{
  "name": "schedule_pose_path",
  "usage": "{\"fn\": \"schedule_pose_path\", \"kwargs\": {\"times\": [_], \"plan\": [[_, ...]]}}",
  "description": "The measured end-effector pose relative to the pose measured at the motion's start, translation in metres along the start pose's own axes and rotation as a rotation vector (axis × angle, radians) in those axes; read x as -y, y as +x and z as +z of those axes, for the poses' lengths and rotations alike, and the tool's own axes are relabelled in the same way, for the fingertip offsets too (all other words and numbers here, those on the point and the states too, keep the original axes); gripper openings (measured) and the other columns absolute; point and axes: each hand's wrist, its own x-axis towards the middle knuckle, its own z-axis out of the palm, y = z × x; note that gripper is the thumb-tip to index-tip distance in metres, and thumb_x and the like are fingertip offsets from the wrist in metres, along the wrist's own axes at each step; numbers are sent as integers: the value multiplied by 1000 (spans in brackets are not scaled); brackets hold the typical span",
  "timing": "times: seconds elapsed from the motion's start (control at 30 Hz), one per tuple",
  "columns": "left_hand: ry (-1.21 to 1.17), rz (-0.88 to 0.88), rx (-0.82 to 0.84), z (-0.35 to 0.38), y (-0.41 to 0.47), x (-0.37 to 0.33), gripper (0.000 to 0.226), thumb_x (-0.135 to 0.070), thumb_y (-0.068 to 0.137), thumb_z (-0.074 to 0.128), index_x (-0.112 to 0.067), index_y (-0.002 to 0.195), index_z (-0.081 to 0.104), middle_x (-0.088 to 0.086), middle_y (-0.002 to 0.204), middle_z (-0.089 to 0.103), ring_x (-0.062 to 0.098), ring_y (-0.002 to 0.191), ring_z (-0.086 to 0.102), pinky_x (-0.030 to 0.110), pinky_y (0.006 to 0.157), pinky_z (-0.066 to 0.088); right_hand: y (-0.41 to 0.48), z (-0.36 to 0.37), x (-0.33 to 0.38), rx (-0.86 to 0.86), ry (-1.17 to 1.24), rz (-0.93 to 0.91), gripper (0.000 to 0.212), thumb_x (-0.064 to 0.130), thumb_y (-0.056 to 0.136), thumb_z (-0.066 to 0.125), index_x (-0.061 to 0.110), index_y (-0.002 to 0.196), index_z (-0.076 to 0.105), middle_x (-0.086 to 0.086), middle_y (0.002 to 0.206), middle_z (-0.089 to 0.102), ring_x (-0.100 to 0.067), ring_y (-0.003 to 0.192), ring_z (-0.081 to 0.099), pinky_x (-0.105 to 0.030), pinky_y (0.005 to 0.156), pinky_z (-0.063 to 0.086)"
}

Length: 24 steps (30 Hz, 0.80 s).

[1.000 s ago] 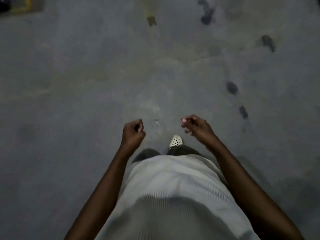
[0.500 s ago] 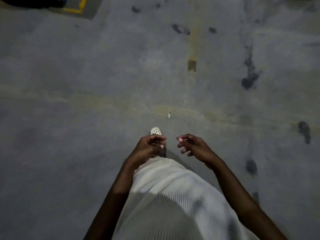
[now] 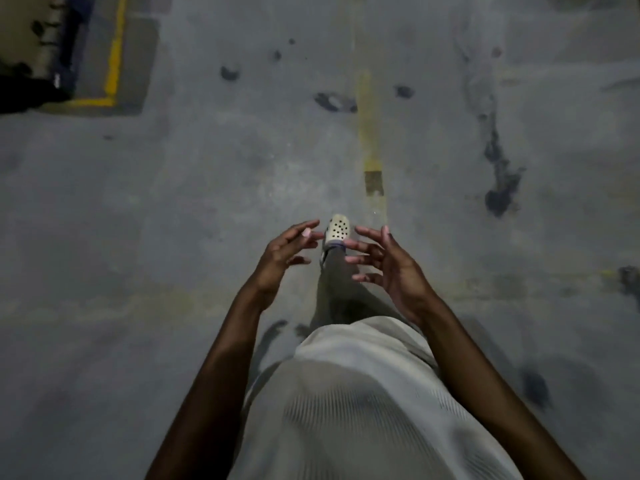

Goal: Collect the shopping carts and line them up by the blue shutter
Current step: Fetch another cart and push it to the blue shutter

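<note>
One grey concrete floor (image 3: 138,237) fills the view. Next in size is one pale ribbed shirt (image 3: 346,410), low in the middle, with two bare arms reaching forward on either side of it. One dark-trousered leg (image 3: 337,282) is set forward past the shirt's hem and ends in one pale shoe (image 3: 337,230) with round holes.

Two hands are held in front of the body, near each other but apart. The left hand (image 3: 282,252) has its fingers spread and lightly bent and holds nothing. The right hand (image 3: 388,261) is the same, fingers splayed, with nothing in it. The palms face each other, and the shoe shows in the gap between them.

Two yellow markings lie on the floor: a faded line (image 3: 369,126) straight ahead and a bright corner line (image 3: 114,64) at the upper left, beside a dark shape (image 3: 27,91) too dim to name. Several dark stains (image 3: 498,195) dot the concrete.

Where the carts and the shutter stand cannot be told from here.
</note>
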Motion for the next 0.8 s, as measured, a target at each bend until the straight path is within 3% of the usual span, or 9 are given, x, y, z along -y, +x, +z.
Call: {"fn": "schedule_pose_path", "kwargs": {"times": [0.17,0.3,0.43,0.6,0.8], "plan": [[-274,-200,-69,-53,111,-30,54,-51,101,45,-19,143,55,7,137,65,28,127,61,48,102,50,151,-5,109,37,1,99,70,66,102,25,20,144,56,-7,133,70,-30,117,64,-44,91,52],[-429,-121,-203,-115,207,-105,55,-47,102,43,-13,144,54,13,135,66,37,129,57,55,106,43,265,6,231,125,25,28,74,67,104,22,17,148,52,-10,139,66,-36,125,61,-55,103,45],[-645,59,-328,-182,291,-191,59,-50,106,32,-13,149,48,17,142,60,38,134,53,56,109,41,363,44,336,223,122,35,73,67,105,22,17,152,47,-12,147,59,-36,133,55,-56,108,42],[-991,113,-216,-254,409,-241,72,-64,102,26,-17,155,39,23,152,48,40,142,44,61,120,27,497,85,409,343,271,95,76,69,104,20,18,158,39,-12,153,53,-37,143,48,-58,115,37],[-1068,33,-206,-379,564,-296,75,-69,100,26,-20,155,41,21,152,48,39,143,44,64,122,19,665,143,488,255,383,198,76,73,101,27,23,155,44,-11,154,52,-33,142,50,-59,117,36]]}}
